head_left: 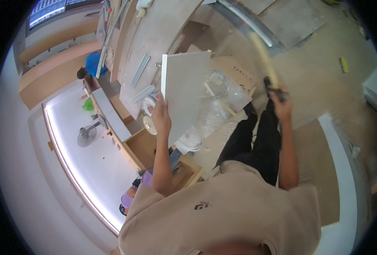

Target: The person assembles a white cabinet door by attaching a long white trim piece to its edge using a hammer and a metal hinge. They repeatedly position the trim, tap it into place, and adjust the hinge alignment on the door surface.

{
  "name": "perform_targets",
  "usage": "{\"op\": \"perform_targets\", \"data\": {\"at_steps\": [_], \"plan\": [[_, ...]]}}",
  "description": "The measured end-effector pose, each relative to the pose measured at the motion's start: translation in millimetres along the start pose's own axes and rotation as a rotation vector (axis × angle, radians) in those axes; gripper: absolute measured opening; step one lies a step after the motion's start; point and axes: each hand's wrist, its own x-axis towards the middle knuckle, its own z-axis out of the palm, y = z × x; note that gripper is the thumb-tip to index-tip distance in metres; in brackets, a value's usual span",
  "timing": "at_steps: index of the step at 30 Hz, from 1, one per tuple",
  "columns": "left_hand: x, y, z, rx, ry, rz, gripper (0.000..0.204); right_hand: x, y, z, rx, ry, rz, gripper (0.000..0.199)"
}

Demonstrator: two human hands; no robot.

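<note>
Upright in front of me is a white cabinet door (187, 91), a small metal hinge (158, 65) sticking out at its left edge. My left hand (161, 114) grips that edge, its fingers lying along the board. Out to the right and low, my right hand (282, 104) is closed around a long pale-yellow strip (263, 53), which points away from me and is smeared by motion. Something dark shows at that grip, too blurred to name. Part of the left hand's hold is hidden behind the door.
Clear plastic wrapping (226, 91) and a cardboard sheet (235, 72) lie on the floor beyond the door. A workbench (154, 38) with metal rails stands ahead left. An open wooden drawer box (144, 146) and a person in purple (129, 197) are at left. A white-edged board (341, 170) is at right.
</note>
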Motion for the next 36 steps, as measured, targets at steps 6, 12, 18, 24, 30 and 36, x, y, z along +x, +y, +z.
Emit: {"op": "perform_targets", "data": {"at_steps": [6,12,18,24,30,36], "plan": [[6.2,-15.2,16.8,-0.28,0.02,-0.252,0.054,-40.7,136.2,-133.5,-0.085,0.453,0.288,0.056],[6.2,-26.7,14.1,-0.368,0.086,-0.364,0.05,-98.7,220.8,-191.1,-0.082,0.685,0.253,0.061],[9.6,-21.2,26.5,-0.155,0.154,-0.208,0.049,-106.0,248.1,-143.7,0.012,0.662,0.37,0.058],[22.7,5.2,29.8,-0.174,-0.006,-0.039,0.06,-106.9,267.2,-118.3,0.013,0.447,0.357,0.061],[43.8,18.9,21.5,-0.039,-0.02,-0.009,0.061,-85.8,226.5,-101.3,-0.111,0.323,0.371,0.06],[93.6,28.4,30.4,0.206,0.074,0.152,0.059,-80.6,220.4,-111.7,-0.175,0.322,0.367,0.062]]}}
